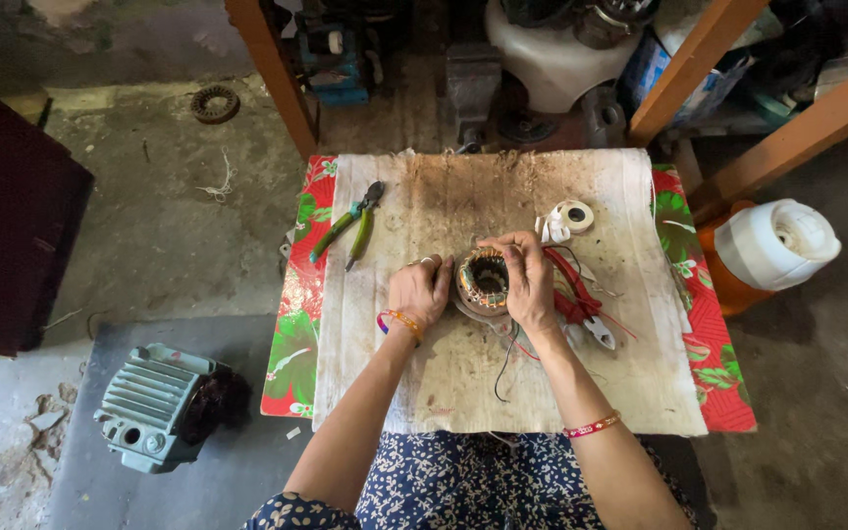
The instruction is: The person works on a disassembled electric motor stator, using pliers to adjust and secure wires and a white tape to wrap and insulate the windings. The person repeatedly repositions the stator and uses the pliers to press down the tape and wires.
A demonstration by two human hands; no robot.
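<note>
A round motor stator (483,280) wound with copper wire sat open end up on the cloth-covered worktop (444,383), between both grips: the left hand (420,291) was curled against its near-left rim, the right hand (526,278) pinched closed over its far-right edge. Green-handled pliers (348,225) lay well left.

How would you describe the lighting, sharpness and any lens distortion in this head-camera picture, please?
Head view: soft, even daylight on the dirty white cloth-covered work board; hands and the round copper-wound stator are sharp; upper clutter sits in dim shadow; wide-angle bending splays the orange wooden posts.
</note>
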